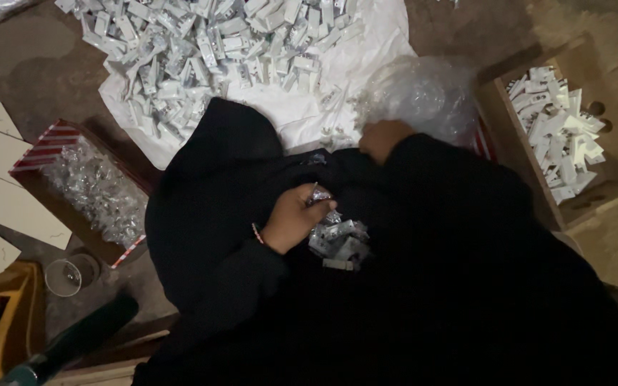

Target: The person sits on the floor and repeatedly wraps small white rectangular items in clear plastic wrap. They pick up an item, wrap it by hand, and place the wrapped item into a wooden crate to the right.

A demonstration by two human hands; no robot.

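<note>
Head view looks down on a dark-clothed lap where a small heap of bagged metal fittings point(337, 243) rests. Left hand point(295, 218) has its fingers point(318, 205) pinched closed on one small packet at the heap's top. Right hand point(384, 139) reaches to a crumpled clear plastic bag point(420, 93); whether its fingers are open or closed, I cannot tell. Those packets look light, slippery and crinkly, best pinched by an edge. A striped box point(44, 150) holds more shiny packets; a wooden box point(581, 207) holds white parts point(556, 136); more white pieces point(209, 50) lie on a sheet.
</note>
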